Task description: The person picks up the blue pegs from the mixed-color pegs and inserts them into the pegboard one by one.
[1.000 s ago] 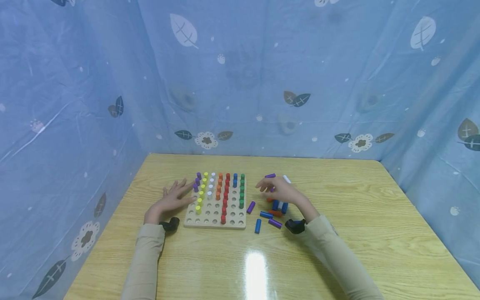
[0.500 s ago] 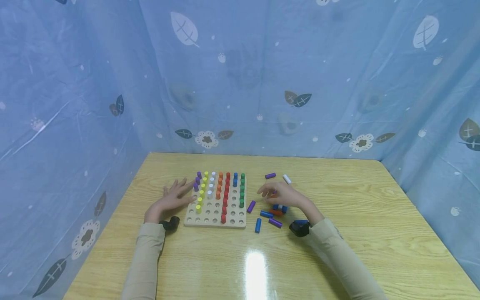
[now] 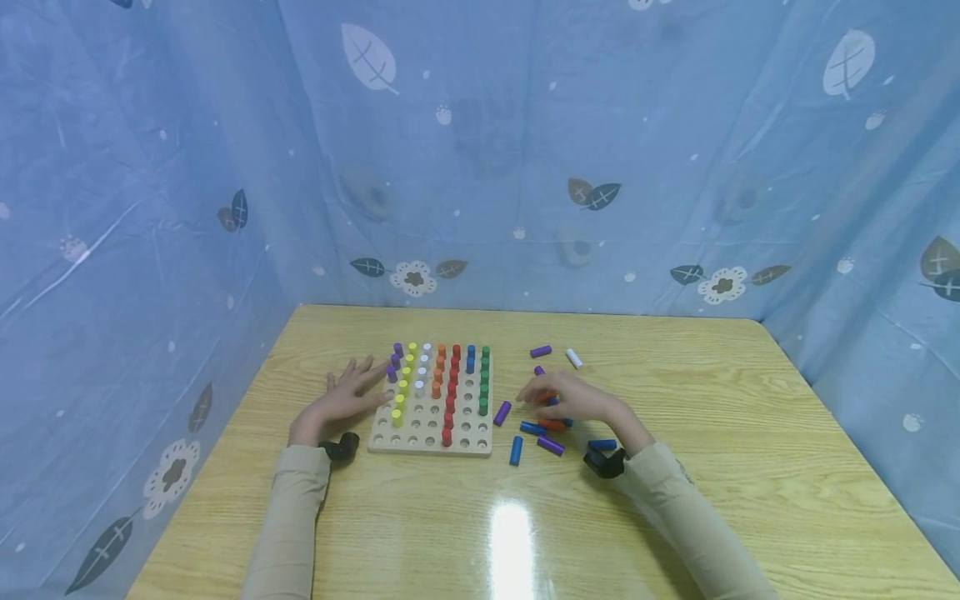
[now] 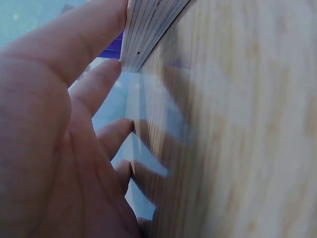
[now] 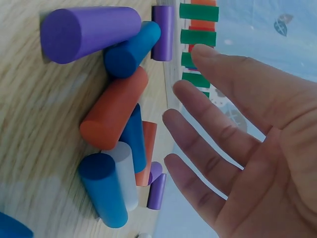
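My left hand [image 3: 347, 396] rests at the left edge of the wooden pegboard [image 3: 431, 447], its fingers spread and touching the board's side. On the board stand columns of purple, yellow, white, orange, red, blue and green pegs. To the right of the board, my right hand [image 3: 568, 397] hovers over a heap of loose pegs with nothing between its fingers. In the right wrist view, an orange peg [image 5: 115, 108], a white peg [image 5: 124, 173] and a blue peg [image 5: 103, 188] lie below the relaxed fingers. In the head view that hand partly hides the heap.
A purple peg [image 3: 502, 413] lies just right of the board, with a blue peg [image 3: 516, 451] nearer the front. Farther back are another purple peg [image 3: 541, 352] and a white peg [image 3: 573, 358]. A patterned blue curtain [image 3: 495, 167] stands behind the table.
My right hand has shifted slightly right and toward the front over the loose pegs, uncovering purple pegs behind it and a blue peg near the wrist. My left hand stays in place.
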Tool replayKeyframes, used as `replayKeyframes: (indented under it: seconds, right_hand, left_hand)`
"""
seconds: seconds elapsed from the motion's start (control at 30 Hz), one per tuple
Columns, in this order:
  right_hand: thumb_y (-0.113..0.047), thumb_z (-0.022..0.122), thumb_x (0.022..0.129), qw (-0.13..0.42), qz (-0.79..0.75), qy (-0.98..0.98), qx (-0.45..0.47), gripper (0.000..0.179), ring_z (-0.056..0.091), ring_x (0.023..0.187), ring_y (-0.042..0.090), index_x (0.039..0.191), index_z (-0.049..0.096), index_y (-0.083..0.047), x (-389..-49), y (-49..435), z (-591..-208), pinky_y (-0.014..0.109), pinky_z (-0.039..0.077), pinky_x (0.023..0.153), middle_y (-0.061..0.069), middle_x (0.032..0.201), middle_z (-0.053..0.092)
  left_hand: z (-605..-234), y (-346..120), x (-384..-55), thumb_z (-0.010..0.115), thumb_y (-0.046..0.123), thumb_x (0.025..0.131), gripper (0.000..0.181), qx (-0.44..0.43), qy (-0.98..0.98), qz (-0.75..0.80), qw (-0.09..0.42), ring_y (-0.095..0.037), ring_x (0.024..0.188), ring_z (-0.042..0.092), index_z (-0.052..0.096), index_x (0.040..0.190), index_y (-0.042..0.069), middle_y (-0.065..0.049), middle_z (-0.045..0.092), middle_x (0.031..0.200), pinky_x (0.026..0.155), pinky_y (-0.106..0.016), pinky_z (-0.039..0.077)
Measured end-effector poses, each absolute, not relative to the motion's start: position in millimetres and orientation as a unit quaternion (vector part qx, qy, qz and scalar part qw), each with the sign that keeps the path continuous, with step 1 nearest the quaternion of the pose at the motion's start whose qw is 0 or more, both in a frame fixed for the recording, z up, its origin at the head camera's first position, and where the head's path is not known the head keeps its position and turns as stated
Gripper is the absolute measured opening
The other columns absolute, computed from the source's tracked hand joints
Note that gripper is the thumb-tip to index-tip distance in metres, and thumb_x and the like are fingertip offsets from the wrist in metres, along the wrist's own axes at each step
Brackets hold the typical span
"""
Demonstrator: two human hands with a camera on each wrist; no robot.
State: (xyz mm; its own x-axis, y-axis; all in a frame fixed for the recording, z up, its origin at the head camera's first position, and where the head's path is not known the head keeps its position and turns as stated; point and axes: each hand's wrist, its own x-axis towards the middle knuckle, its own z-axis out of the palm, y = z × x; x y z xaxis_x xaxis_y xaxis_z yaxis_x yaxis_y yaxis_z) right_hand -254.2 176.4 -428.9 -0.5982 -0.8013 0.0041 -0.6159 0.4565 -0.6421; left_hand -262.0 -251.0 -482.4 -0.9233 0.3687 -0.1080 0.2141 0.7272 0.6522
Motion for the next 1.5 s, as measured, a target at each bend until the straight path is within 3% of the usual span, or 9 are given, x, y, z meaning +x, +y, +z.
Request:
replayKeyframes:
  seconds: [0.5, 0.73, 1.07, 1.5]
  right_hand:
    - [-0.01, 0.065, 0.086, 0.15, -0.257, 0.843, -0.447, 0.029, 0.058, 0.102, 0.023, 0.115, 0.064, -0.005, -252, 178, -437, 0.041, 0.049, 0.088, 0.006, 0.114, 0.065]
    - [-0.007, 0.066, 0.085, 0.148, -0.254, 0.838, -0.461, 0.03, 0.057, 0.091, 0.024, 0.114, 0.065, -0.004, -251, 177, -439, 0.04, 0.049, 0.08, 0.008, 0.105, 0.066]
    - [-0.006, 0.066, 0.083, 0.137, -0.246, 0.835, -0.473, 0.029, 0.057, 0.089, 0.025, 0.112, 0.066, -0.002, -249, 176, -439, 0.04, 0.049, 0.079, 0.01, 0.101, 0.067]
    - [-0.014, 0.068, 0.084, 0.127, -0.22, 0.859, -0.445, 0.027, 0.053, 0.076, 0.011, 0.111, 0.067, -0.012, -248, 172, -447, 0.023, 0.046, 0.067, -0.001, 0.09, 0.062]
  left_hand:
    - [-479, -248, -259, 0.052, 0.046, 0.091, 0.069, 0.155, 0.922, 0.337, 0.115, -0.043, 0.139, -0.012, 0.021, 0.149, 0.024, -0.017, 0.002, 0.155, 0.1, -0.066, -0.021]
    - [-479, -248, -259, 0.051, 0.047, 0.091, 0.069, 0.151, 0.921, 0.339, 0.116, -0.043, 0.139, -0.012, 0.022, 0.148, 0.023, -0.016, 0.002, 0.155, 0.1, -0.065, -0.022]
    - [-480, -249, -260, 0.052, 0.048, 0.091, 0.069, 0.15, 0.92, 0.342, 0.118, -0.042, 0.139, -0.012, 0.022, 0.148, 0.024, -0.016, 0.002, 0.156, 0.101, -0.065, -0.022]
    - [-481, -249, -261, 0.052, 0.046, 0.091, 0.069, 0.156, 0.92, 0.34, 0.118, -0.042, 0.139, -0.013, 0.021, 0.149, 0.025, -0.016, 0.002, 0.156, 0.101, -0.065, -0.022]
